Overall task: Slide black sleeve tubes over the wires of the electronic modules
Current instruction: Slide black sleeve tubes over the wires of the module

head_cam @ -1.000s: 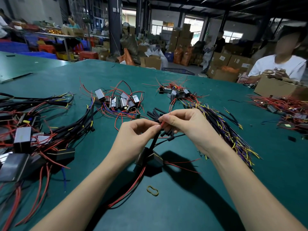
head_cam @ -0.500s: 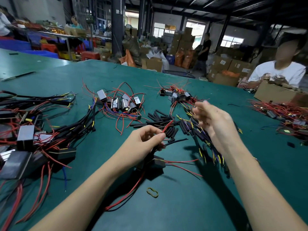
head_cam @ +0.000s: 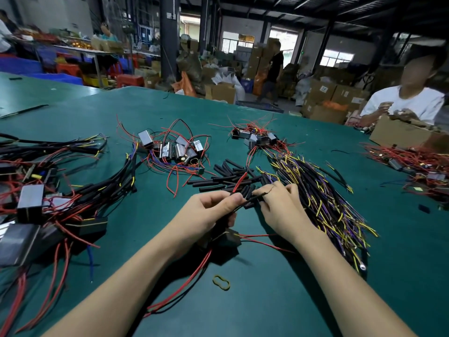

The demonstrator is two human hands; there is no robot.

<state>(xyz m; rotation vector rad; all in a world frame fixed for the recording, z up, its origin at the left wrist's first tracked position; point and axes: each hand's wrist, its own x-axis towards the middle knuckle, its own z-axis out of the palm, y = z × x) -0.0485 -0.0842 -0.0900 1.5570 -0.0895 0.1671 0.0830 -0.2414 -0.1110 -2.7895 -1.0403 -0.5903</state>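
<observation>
A loose pile of short black sleeve tubes (head_cam: 227,180) lies on the green bench (head_cam: 279,300), just beyond both hands and touching the fingertips of the right one. The small black box-shaped electronic module (head_cam: 227,239) being worked on rests on the bench directly under the left hand (head_cam: 209,212), partly hidden by the palm. Its thin red wire (head_cam: 239,182) rises from between the left thumb and forefinger and points away over the tube pile; a black sleeved lead (head_cam: 247,203) runs from the same pinch across to the right hand (head_cam: 279,207). Further red wires trail from the module toward the near edge of the bench and to the right beneath the right wrist.

The left hand is curled, thumb pressed against forefinger, pinching the wires above the module. The right hand lies palm down with fingers bent into the edge of the tube pile; whether it actually grips a tube cannot be told. Both forearms reach in from the near edge and converge at the middle.

To the right of the right hand spreads a thick bundle of black, yellow and purple wires (head_cam: 325,198). A yellow rubber band (head_cam: 221,283) lies on the bench between the forearms. Sleeved black modules with red leads (head_cam: 48,210) are heaped on the left.
</observation>
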